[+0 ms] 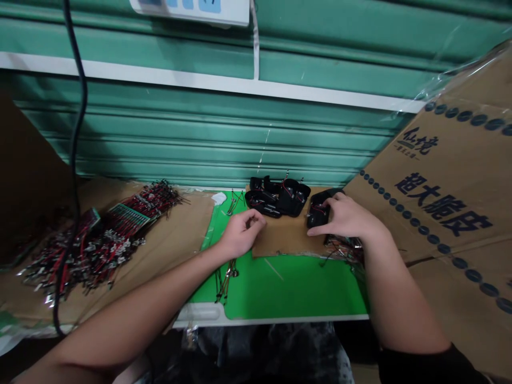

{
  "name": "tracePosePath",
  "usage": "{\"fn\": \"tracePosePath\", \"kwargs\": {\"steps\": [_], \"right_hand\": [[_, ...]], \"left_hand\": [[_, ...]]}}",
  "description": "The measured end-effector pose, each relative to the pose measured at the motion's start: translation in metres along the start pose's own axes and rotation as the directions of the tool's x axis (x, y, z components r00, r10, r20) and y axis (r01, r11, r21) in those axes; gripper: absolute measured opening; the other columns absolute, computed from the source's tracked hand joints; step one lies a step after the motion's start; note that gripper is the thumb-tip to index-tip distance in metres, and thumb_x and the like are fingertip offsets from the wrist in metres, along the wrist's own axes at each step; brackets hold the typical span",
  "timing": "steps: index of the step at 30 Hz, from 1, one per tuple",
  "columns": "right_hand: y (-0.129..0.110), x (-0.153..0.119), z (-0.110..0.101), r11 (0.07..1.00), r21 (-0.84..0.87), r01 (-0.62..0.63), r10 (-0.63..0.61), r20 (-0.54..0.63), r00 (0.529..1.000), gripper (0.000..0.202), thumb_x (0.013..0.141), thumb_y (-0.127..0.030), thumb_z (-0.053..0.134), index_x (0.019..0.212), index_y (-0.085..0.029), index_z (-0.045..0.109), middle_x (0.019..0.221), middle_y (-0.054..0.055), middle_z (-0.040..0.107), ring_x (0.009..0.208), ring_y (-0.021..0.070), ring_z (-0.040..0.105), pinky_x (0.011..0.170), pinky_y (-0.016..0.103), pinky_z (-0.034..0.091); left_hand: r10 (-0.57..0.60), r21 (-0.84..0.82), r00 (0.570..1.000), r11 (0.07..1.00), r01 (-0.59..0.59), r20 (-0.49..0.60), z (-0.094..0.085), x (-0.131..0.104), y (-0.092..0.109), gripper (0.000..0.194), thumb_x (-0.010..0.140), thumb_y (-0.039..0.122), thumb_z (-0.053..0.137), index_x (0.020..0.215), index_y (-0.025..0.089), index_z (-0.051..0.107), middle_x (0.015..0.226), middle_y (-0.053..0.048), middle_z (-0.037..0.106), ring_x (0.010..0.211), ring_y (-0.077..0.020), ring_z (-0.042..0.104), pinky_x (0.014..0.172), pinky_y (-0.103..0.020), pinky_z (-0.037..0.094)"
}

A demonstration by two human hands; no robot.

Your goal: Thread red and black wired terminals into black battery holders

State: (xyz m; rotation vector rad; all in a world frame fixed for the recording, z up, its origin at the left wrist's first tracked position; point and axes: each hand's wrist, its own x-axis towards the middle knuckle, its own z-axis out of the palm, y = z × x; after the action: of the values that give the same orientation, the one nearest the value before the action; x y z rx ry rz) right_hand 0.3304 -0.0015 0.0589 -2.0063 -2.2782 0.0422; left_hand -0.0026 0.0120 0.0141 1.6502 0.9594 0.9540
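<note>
My right hand [347, 216] is around a black plastic housing [319, 209] at the right end of the cardboard piece, thumb on the near side and fingers on the far side. My left hand [241, 233] is over the left edge of that cardboard [288, 240], its fingers curled together. Whatever they may hold is hidden. Just beyond it lies a cluster of black housings [276, 196] with thin red wires. Small wired parts [229, 280] rest on the green mat [296, 288] near my left wrist, with more wired parts [344, 248] under my right hand.
On the left, a big heap of red and black wired parts [100, 240] lies on flat cardboard [180, 224]. A printed carton [440, 186] stands along the right. Behind is a green slatted shutter [180, 138]. A dark cable [78, 133] hangs at the left front.
</note>
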Motion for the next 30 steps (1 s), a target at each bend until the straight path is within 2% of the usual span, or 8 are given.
{"fn": "tracePosePath", "kwargs": {"steps": [4, 7, 12, 14, 16, 19, 23, 30], "right_hand": [[-0.001, 0.004, 0.009, 1.000, -0.008, -0.026, 0.027, 0.093, 0.995, 0.093, 0.058, -0.092, 0.081, 0.111, -0.016, 0.077, 0.107, 0.018, 0.066, 0.103, 0.0390, 0.067, 0.087, 0.048, 0.060], [0.003, 0.005, 0.011, 0.998, 0.066, -0.005, 0.000, 0.084, 0.997, 0.084, 0.063, -0.086, 0.084, 0.112, -0.018, 0.078, 0.111, 0.018, 0.068, 0.104, 0.0376, 0.069, 0.089, 0.046, 0.061], [0.030, 0.012, 0.011, 0.987, 0.158, 0.026, 0.002, -0.174, 0.985, 0.063, 0.091, -0.072, 0.067, 0.118, -0.016, 0.076, 0.120, 0.020, 0.071, 0.113, 0.0360, 0.069, 0.102, 0.047, 0.057], [0.043, 0.017, 0.015, 0.992, 0.127, 0.007, 0.029, -0.278, 0.960, 0.051, 0.100, -0.052, 0.058, 0.128, -0.012, 0.072, 0.128, 0.023, 0.069, 0.120, 0.0371, 0.068, 0.105, 0.049, 0.055], [0.053, 0.023, 0.021, 0.998, 0.057, 0.003, 0.016, -0.323, 0.946, 0.054, 0.096, -0.028, 0.052, 0.146, -0.007, 0.061, 0.147, 0.027, 0.061, 0.137, 0.0387, 0.059, 0.113, 0.053, 0.049], [0.060, 0.028, 0.032, 0.999, -0.034, -0.016, 0.008, -0.210, 0.978, 0.078, 0.084, -0.015, 0.053, 0.162, -0.008, 0.046, 0.167, 0.023, 0.047, 0.149, 0.0404, 0.048, 0.119, 0.059, 0.042], [0.056, 0.028, 0.040, 0.980, -0.111, -0.168, 0.165, -0.034, 0.986, 0.082, 0.086, -0.021, 0.056, 0.167, -0.021, 0.044, 0.170, 0.016, 0.045, 0.134, 0.0477, 0.054, 0.105, 0.065, 0.051], [0.043, 0.021, 0.033, 0.945, -0.247, -0.215, 0.202, -0.075, 0.976, 0.059, 0.091, -0.022, 0.059, 0.150, -0.022, 0.065, 0.150, 0.024, 0.054, 0.119, 0.0440, 0.060, 0.092, 0.055, 0.056]], "left_hand": [[0.153, 0.296, 0.986, 0.947, -0.129, -0.062, -0.009, 0.002, 0.002, 0.014, 0.090, 0.028, 0.061, 0.082, 0.020, 0.068, 0.080, -0.004, 0.069, 0.075, -0.0187, 0.061, 0.070, -0.030, 0.045], [0.214, 0.488, 0.971, 0.862, -0.135, -0.109, -0.024, 0.008, 0.005, 0.010, 0.089, 0.023, 0.060, 0.083, 0.020, 0.067, 0.086, -0.006, 0.072, 0.079, -0.0210, 0.063, 0.078, -0.033, 0.048], [0.143, 0.701, 0.950, 0.707, 0.097, -0.277, -0.057, 0.024, 0.007, 0.006, 0.089, 0.024, 0.061, 0.087, 0.021, 0.066, 0.096, -0.011, 0.074, 0.094, -0.0283, 0.068, 0.090, -0.038, 0.051], [0.051, 0.738, 0.939, 0.632, 0.234, -0.341, -0.068, 0.029, 0.006, 0.013, 0.090, 0.030, 0.064, 0.095, 0.019, 0.068, 0.102, -0.015, 0.075, 0.097, -0.0319, 0.069, 0.088, -0.040, 0.052], [-0.035, 0.751, 0.929, 0.577, 0.320, -0.368, -0.074, 0.033, 0.004, 0.024, 0.091, 0.038, 0.066, 0.103, 0.017, 0.069, 0.108, -0.019, 0.076, 0.098, -0.0352, 0.071, 0.085, -0.041, 0.053], [-0.130, 0.762, 0.933, 0.544, 0.350, -0.335, -0.074, 0.034, 0.000, 0.034, 0.092, 0.047, 0.066, 0.105, 0.016, 0.072, 0.109, -0.022, 0.077, 0.099, -0.0387, 0.073, 0.082, -0.042, 0.054], [-0.179, 0.797, 0.946, 0.509, 0.324, -0.271, -0.069, 0.031, -0.003, 0.033, 0.091, 0.046, 0.067, 0.103, 0.016, 0.074, 0.113, -0.025, 0.077, 0.099, -0.0403, 0.075, 0.080, -0.043, 0.055], [-0.181, 0.783, 0.954, 0.545, 0.301, -0.240, -0.067, 0.031, -0.006, 0.012, 0.087, 0.027, 0.068, 0.091, 0.017, 0.074, 0.107, -0.022, 0.079, 0.098, -0.0372, 0.075, 0.082, -0.041, 0.055]]}}
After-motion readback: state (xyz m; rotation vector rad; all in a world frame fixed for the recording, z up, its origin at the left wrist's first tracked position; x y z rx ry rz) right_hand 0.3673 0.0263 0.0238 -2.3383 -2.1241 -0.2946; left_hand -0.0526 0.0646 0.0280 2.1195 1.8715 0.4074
